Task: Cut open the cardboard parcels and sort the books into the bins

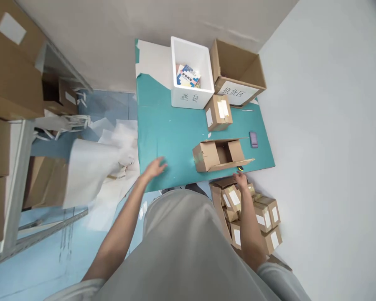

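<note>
My left hand [156,167] hovers over the front left part of the green-topped table [163,138], fingers apart and nothing in them. At the table's front right edge is my right hand [240,179], close to a small black and yellow object [240,168]; its fingers are small in view, and whether they grip anything is unclear. An open cardboard box [206,156] lies between the hands, nearer the right one, with its flaps spread. Behind it stands a closed small carton [218,113] with white labels. A purple object [253,139] lies to the right.
At the back stand a white foam box [191,97] holding booklets and a large open carton [237,93]. Several labelled parcels [265,215] are piled at the lower right. A shelf [18,179] with cartons is on the left, beside white sheets [89,167]. A wall borders the right.
</note>
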Motion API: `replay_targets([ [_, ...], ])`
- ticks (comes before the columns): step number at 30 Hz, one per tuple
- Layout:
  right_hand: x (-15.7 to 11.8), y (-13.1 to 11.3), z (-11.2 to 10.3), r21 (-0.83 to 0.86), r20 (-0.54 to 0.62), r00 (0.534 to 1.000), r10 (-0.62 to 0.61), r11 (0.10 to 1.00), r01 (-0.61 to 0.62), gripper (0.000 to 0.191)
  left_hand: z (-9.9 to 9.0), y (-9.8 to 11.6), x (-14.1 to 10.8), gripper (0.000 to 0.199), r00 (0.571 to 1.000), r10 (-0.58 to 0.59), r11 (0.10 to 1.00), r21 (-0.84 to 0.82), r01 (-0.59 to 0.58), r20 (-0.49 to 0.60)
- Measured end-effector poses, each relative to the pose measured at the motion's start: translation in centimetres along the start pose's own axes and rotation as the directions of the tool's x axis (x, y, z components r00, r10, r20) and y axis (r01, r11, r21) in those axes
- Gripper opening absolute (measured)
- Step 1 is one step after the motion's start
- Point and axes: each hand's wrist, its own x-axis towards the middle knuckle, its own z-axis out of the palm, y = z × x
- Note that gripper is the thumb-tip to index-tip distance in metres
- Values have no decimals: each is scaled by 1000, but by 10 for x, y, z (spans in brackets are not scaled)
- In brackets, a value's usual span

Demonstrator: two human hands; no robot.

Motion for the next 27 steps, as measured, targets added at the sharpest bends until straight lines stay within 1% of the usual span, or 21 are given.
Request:
replay_targets([
  [1,15,7,-8,39,-46,999,25,999,-23,36,28,20,8,62,992,65,998,-24,-63,104],
  [3,42,18,-15,95,-81,996,47,995,-39,40,76,51,21,61,969,143,989,-53,-135,199],
  [4,53,22,-16,119,-88,995,40,992,-30,41,95,62,26,62,958,170,985,-66,-158,232],
  [5,63,24,-14,139,-88,996,26,990,-14,43,110,70,29,63,950,188,982,-77,-174,250],
  [6,71,26,-11,153,-81,997,6,988,6,43,121,76,32,65,946,200,979,-85,-184,256],
  [8,82,27,-2,168,-54,998,-43,984,52,44,131,78,35,67,949,207,977,-95,-189,239],
  [9,85,27,4,171,-31,997,-72,982,76,44,131,76,35,68,954,203,978,-95,-186,220],
  [11,86,27,18,175,36,990,-135,976,127,45,123,66,31,70,973,175,981,-111,-160,150],
  [13,82,27,36,182,128,972,-196,968,172,46,109,51,23,73,992,123,978,-176,-113,42],
  [15,75,24,55,196,237,939,-249,959,204,46,90,34,11,74,995,45,961,-267,-68,-94],
  [17,68,19,70,216,362,884,-295,949,229,43,70,20,-5,74,969,-46,945,-326,-36,-242],
  [19,64,9,80,227,462,822,-332,941,252,40,52,12,-24,71,919,-121,932,-362,-25,-376],
  [20,64,3,81,231,487,802,-346,937,263,41,43,11,-33,69,889,-148,923,-384,-33,-433],
  [21,64,-5,81,239,496,792,-357,933,271,45,35,13,-42,67,862,-167,912,-408,-50,-479],
  [23,68,-23,77,269,487,787,-379,922,278,54,23,22,-56,65,818,-193,880,-465,-101,-542],
  [24,70,-34,74,286,487,779,-395,915,285,58,19,30,-61,64,808,-203,863,-491,-119,-553],
  [25,72,-45,70,295,498,762,-414,907,300,60,16,38,-64,63,809,-210,852,-509,-123,-548],
  [27,74,-65,63,277,532,712,-457,889,363,62,14,54,-66,60,836,-196,867,-489,-96,-512],
])
